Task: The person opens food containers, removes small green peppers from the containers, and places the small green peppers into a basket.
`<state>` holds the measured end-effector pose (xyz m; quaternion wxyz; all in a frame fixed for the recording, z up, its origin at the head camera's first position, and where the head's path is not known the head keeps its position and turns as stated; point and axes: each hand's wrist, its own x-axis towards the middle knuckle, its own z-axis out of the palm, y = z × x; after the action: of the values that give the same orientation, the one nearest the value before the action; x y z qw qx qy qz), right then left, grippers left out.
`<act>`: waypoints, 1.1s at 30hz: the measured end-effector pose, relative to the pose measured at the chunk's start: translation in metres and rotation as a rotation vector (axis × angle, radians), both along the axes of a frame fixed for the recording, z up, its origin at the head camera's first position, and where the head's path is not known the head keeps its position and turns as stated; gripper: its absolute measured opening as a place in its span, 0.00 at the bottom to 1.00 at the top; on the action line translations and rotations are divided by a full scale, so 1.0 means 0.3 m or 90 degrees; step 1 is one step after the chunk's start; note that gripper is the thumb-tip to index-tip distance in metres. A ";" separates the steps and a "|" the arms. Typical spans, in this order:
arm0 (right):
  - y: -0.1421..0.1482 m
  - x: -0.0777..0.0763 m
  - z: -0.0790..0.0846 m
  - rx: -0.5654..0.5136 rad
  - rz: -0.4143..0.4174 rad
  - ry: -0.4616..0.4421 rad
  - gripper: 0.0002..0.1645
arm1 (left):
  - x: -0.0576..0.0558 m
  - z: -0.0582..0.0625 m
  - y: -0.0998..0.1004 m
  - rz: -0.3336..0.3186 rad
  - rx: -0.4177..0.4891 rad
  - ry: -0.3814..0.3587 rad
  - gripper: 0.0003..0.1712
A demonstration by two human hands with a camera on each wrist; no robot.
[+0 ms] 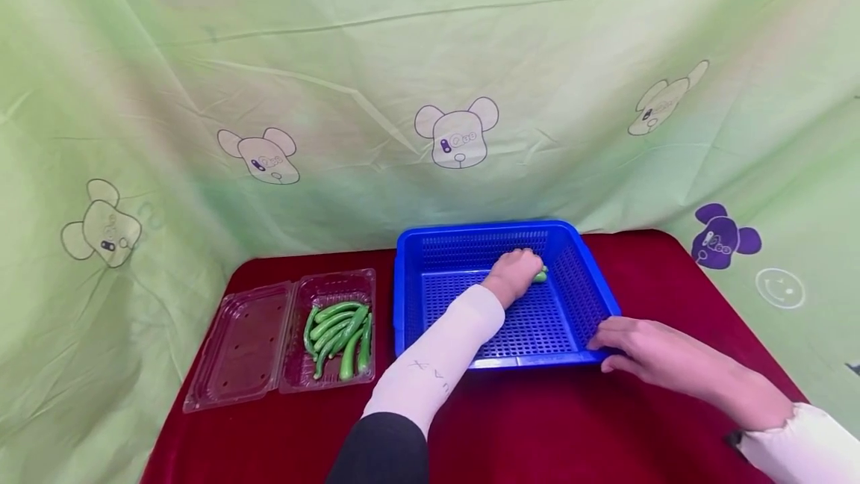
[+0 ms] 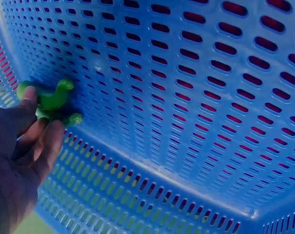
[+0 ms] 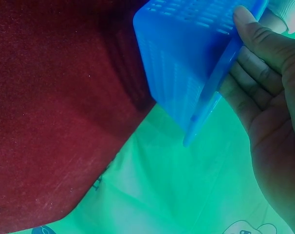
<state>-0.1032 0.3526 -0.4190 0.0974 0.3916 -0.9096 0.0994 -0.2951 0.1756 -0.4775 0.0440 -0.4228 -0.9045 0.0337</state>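
A blue perforated plastic basket [image 1: 484, 228] stands on the red-covered table. My left hand [image 1: 513, 275] reaches down inside it, near the back right. Between thumb and fingers it pinches green chili peppers [image 2: 54, 100], curved and glossy, close against the basket's perforated surface; the palm hides part of them in the head view. At the near right corner my right hand [image 1: 638, 346] grips the basket's rim, thumb [image 3: 245, 17] on one side and fingers on the other. Left of the basket, a clear plastic box [image 1: 336, 284] holds several green chili peppers [image 1: 343, 331].
The box's clear hinged lid [image 1: 245, 342] lies folded out to the left on the red tablecloth [image 1: 524, 424]. Pale green fabric [image 1: 349, 43] printed with cartoon mouse heads hangs around the table's back and sides.
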 end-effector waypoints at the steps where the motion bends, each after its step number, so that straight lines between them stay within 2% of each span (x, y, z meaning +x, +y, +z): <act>1: -0.002 0.001 0.001 0.003 -0.003 -0.001 0.19 | -0.002 0.003 -0.005 -0.001 0.000 0.002 0.10; 4: -0.009 0.000 0.008 0.011 -0.013 -0.011 0.18 | -0.010 0.042 -0.040 -0.003 0.000 0.003 0.10; 8: -0.020 -0.015 0.017 0.013 -0.014 -0.023 0.19 | -0.026 0.163 -0.162 0.017 0.011 0.014 0.10; 12: -0.012 -0.027 0.006 0.004 0.002 -0.014 0.20 | -0.012 0.301 -0.367 0.049 0.065 0.002 0.12; 14: -0.004 -0.030 -0.005 -0.008 0.012 -0.008 0.21 | 0.003 0.336 -0.490 0.069 0.111 0.006 0.11; 15: 0.000 -0.030 -0.011 -0.016 0.017 -0.008 0.21 | 0.012 0.340 -0.554 0.082 0.133 0.009 0.09; 17: 0.009 -0.027 -0.019 -0.031 0.022 -0.006 0.21 | 0.033 0.323 -0.673 0.116 0.173 0.024 0.06; 19: 0.022 -0.020 -0.025 -0.041 0.020 -0.005 0.22 | 0.054 0.283 -0.778 0.152 0.197 0.032 0.05; 23: 0.044 -0.008 -0.028 -0.049 0.009 -0.009 0.22 | 0.109 0.197 -0.928 0.231 0.202 0.001 0.03; 28: 0.041 -0.016 -0.032 -0.047 0.005 -0.016 0.23 | 0.170 0.111 -1.023 0.303 0.206 -0.067 0.12; 31: 0.029 -0.026 -0.034 -0.046 0.010 -0.015 0.23 | 0.183 0.069 -1.043 0.321 0.207 -0.091 0.20; 33: 0.018 -0.036 -0.035 -0.047 0.013 -0.017 0.23 | 0.181 0.047 -1.049 0.331 0.203 -0.089 0.25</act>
<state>-0.1140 0.3581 -0.4295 0.0985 0.3957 -0.9024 0.1391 -0.2408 -0.1392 -0.4633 0.0375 -0.1663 -0.9771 -0.1271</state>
